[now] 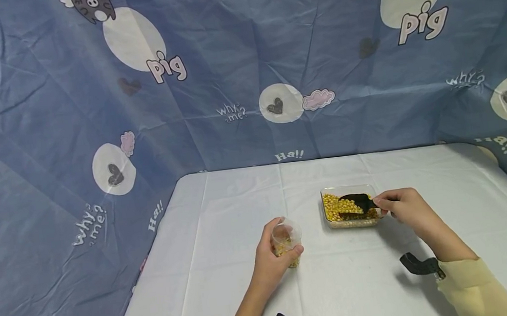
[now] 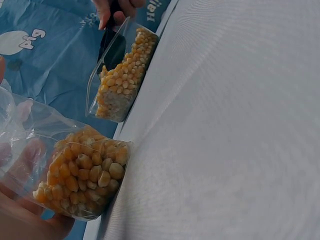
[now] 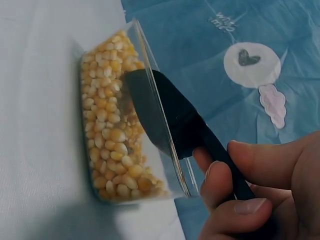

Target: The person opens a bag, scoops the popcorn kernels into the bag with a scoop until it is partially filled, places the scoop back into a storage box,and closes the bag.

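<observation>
My left hand [image 1: 268,265] grips a clear plastic bag [image 1: 291,232], its thumb on the near side and fingers around the far side. The bag stands upright with its mouth up, and yellow corn kernels [image 2: 82,172] fill its lower part. To the right, my right hand [image 1: 402,208] holds a black scoop [image 3: 170,112] by the handle, pinched between thumb and fingers. The scoop's head is inside a clear rectangular container [image 1: 352,224], among more corn kernels [image 3: 107,120]. Kernels lie in the scoop's bowl.
A white cloth [image 1: 222,218] covers the table. Behind and to the left hangs a blue printed curtain [image 1: 233,144], meeting the table's back edge. Black wrist mounts [image 1: 420,265] stick out at both beige sleeves [image 1: 475,284].
</observation>
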Demonstrator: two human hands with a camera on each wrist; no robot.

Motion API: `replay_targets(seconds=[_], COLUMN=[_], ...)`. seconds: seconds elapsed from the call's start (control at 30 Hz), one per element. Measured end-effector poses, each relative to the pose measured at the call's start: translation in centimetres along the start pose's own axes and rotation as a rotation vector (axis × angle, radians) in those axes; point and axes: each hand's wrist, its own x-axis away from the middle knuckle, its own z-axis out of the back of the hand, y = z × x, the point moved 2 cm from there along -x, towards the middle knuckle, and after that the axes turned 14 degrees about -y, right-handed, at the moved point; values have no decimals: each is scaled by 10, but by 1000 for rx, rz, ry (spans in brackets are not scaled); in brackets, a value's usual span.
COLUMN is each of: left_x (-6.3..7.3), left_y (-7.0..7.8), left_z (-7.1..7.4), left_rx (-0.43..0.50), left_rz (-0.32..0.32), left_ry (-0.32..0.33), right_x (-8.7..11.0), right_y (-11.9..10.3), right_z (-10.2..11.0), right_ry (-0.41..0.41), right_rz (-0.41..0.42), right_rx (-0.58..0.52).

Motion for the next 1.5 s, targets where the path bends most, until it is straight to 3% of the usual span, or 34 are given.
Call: replay_targets(seconds=[0.17, 0.47, 0.87, 1.1, 1.5], left_x=[3, 1, 5, 5, 7], left_y=[2, 4, 34, 31, 31], left_z=[2, -1, -2, -2, -3], left_rx=[-8, -19, -2, -6, -9], left_rz=[-7, -19, -18, 16, 5], left_ry=[4, 2, -2, 8, 11], right_x=[-4, -1, 2, 8, 18], right_y=[8, 14, 8, 4, -8], right_z=[2, 6, 12, 11, 6], right_ry=[-16, -21, 3, 25, 62], right_rz=[25, -8, 1, 21, 55], right_rx=[-122, -183, -189, -203, -211])
